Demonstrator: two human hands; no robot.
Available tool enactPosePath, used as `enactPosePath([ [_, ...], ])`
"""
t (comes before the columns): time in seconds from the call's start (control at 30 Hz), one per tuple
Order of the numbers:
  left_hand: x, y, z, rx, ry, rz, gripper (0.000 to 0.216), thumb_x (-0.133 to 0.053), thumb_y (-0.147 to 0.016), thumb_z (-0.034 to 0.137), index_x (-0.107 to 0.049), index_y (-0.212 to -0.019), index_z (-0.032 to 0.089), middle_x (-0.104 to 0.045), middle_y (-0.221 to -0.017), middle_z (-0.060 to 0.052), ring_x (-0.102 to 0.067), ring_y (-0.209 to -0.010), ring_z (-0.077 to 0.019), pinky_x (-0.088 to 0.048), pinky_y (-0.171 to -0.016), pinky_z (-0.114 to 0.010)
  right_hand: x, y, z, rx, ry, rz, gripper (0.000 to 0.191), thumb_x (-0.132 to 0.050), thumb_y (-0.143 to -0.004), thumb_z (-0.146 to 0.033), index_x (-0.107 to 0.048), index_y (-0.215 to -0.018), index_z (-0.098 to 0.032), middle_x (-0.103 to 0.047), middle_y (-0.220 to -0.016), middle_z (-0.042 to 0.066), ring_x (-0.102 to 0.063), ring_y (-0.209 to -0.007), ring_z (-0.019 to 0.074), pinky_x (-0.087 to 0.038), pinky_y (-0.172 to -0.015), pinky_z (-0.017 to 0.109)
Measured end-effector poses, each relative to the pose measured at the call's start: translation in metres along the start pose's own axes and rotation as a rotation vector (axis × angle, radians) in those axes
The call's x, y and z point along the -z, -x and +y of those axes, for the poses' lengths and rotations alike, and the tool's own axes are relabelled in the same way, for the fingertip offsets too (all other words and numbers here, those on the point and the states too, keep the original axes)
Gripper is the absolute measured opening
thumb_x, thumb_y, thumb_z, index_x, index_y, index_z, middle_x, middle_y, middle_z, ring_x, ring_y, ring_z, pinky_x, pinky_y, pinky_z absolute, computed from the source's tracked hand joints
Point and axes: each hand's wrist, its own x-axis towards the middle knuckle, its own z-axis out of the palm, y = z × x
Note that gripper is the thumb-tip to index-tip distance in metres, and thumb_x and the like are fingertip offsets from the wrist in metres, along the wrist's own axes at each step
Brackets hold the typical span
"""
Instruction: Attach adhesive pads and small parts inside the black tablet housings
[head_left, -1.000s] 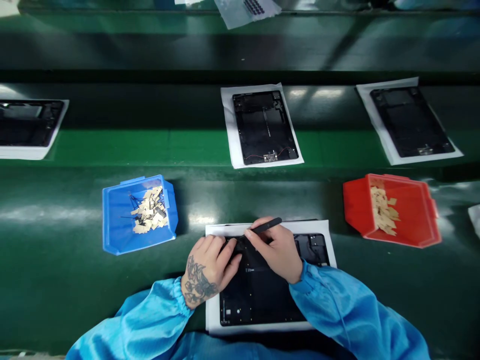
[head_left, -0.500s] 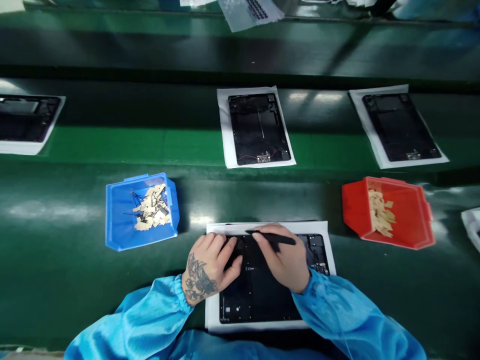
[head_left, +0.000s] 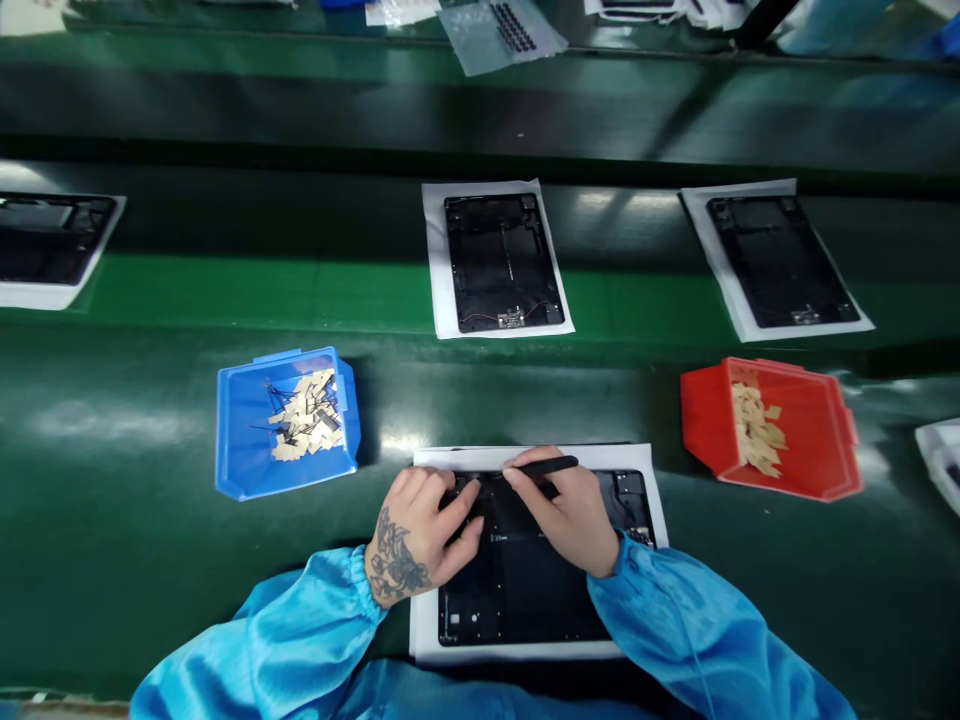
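A black tablet housing (head_left: 551, 590) lies on a white sheet (head_left: 652, 458) before me, its inner side up. My left hand (head_left: 421, 535) rests on the housing's upper left corner. Its thumb and forefinger are apart, their tips touching the housing; the other fingers curl over the edge and are partly hidden. My right hand (head_left: 568, 508) pinches slim black tweezers (head_left: 551, 465) above the housing's upper edge. The tweezers point left, toward my left fingertips. What lies at their tip is too small to make out.
A blue bin (head_left: 244, 430) with small pale pieces and dark wires stands left. A red bin (head_left: 814, 430) with pale tan pieces stands right. Beyond, on a green belt (head_left: 300, 290), further housings (head_left: 506, 265) lie on white sheets. A clear bag (head_left: 480, 40) hangs over the far ledge.
The tweezers have tilted and moved slightly down and left, their tip now lower at the housing's edge. My left hand has barely moved. The sheets on the belt have shifted left.
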Motion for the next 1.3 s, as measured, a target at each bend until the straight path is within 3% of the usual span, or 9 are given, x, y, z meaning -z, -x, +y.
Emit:
enactPosePath([
  [0.27, 0.000, -0.001, 0.001, -0.016, 0.036, -0.018, 0.033, -0.057, -0.081, 0.028, -0.064, -0.110, 0.014, -0.054, -0.093, -0.011, -0.047, -0.088, -0.0242, -0.042, -0.077, -0.041, 0.001, -0.003, -0.005, -0.141, -0.078, -0.105, 0.009, -0.058, -0.085, -0.027, -0.057, -0.080, -0.019, -0.063, -0.070, 0.000, -0.063, -0.062, 0.0131, -0.049, -0.058, 0.022],
  [0.37, 0.002, 0.000, -0.002, -0.037, 0.048, -0.028, 0.031, -0.056, -0.081, 0.027, -0.064, -0.109, 0.015, -0.054, -0.093, -0.011, -0.047, -0.088, -0.0239, -0.042, -0.079, -0.042, -0.002, -0.001, -0.004, -0.155, -0.109, -0.055, 0.009, -0.059, -0.085, -0.027, -0.058, -0.081, -0.019, -0.062, -0.070, 0.000, -0.063, -0.059, 0.0127, -0.050, -0.056, 0.023],
  [0.5, 0.004, 0.000, -0.002, -0.037, 0.042, -0.018, 0.030, -0.055, -0.081, 0.026, -0.065, -0.108, 0.015, -0.053, -0.092, -0.011, -0.047, -0.087, -0.0235, -0.043, -0.078, -0.042, -0.001, 0.003, 0.000, 0.006, -0.022, 0.117, 0.006, -0.063, -0.083, -0.024, -0.059, -0.084, -0.020, -0.065, -0.075, 0.001, -0.064, -0.064, 0.0139, -0.052, -0.061, 0.026],
  [0.6, 0.003, -0.002, -0.001, -0.041, 0.039, -0.020, 0.030, -0.055, -0.082, 0.027, -0.065, -0.108, 0.015, -0.054, -0.091, -0.011, -0.048, -0.087, -0.0234, -0.043, -0.077, -0.041, 0.001, 0.006, 0.002, 0.183, -0.003, 0.104, 0.010, -0.064, -0.081, -0.021, -0.058, -0.089, -0.021, -0.067, -0.078, 0.002, -0.066, -0.073, 0.0163, -0.053, -0.068, 0.029],
  [0.7, 0.002, -0.004, 0.000, -0.042, 0.039, -0.026, 0.031, -0.055, -0.082, 0.027, -0.065, -0.108, 0.015, -0.054, -0.091, -0.011, -0.048, -0.086, -0.0234, -0.044, -0.076, -0.041, 0.001, 0.007, 0.002, 0.243, 0.015, 0.063, 0.011, -0.064, -0.081, -0.020, -0.058, -0.090, -0.022, -0.069, -0.080, 0.002, -0.067, -0.074, 0.0172, -0.054, -0.069, 0.031],
  [0.83, 0.002, -0.005, 0.002, -0.028, 0.051, -0.023, 0.031, -0.055, -0.081, 0.027, -0.065, -0.108, 0.015, -0.055, -0.092, -0.011, -0.049, -0.087, -0.0237, -0.045, -0.078, -0.043, 0.001, 0.007, 0.000, 0.066, 0.009, 0.077, 0.004, -0.061, -0.085, -0.024, -0.060, -0.088, -0.022, -0.069, -0.081, 0.003, -0.068, -0.073, 0.0170, -0.055, -0.069, 0.029],
  [1.0, 0.002, -0.004, 0.001, 0.006, 0.107, -0.034, 0.030, -0.057, -0.080, 0.027, -0.065, -0.107, 0.017, -0.053, -0.114, -0.014, -0.047, -0.108, -0.0293, -0.042, -0.091, -0.049, 0.000, 0.004, 0.002, -0.190, -0.155, 0.070, 0.014, -0.059, -0.086, -0.034, -0.058, -0.087, -0.019, -0.067, -0.074, 0.003, -0.066, -0.057, 0.0146, -0.055, -0.056, 0.025],
  [1.3, 0.005, -0.005, 0.002, -0.006, 0.143, -0.029, 0.030, -0.056, -0.080, 0.026, -0.065, -0.107, 0.017, -0.057, -0.112, -0.014, -0.050, -0.106, -0.0276, -0.044, -0.090, -0.049, -0.001, 0.001, 0.006, -0.279, -0.223, 0.070, 0.022, -0.059, -0.085, -0.040, -0.056, -0.087, -0.019, -0.065, -0.069, 0.002, -0.065, -0.055, 0.0155, -0.055, -0.055, 0.026],
])
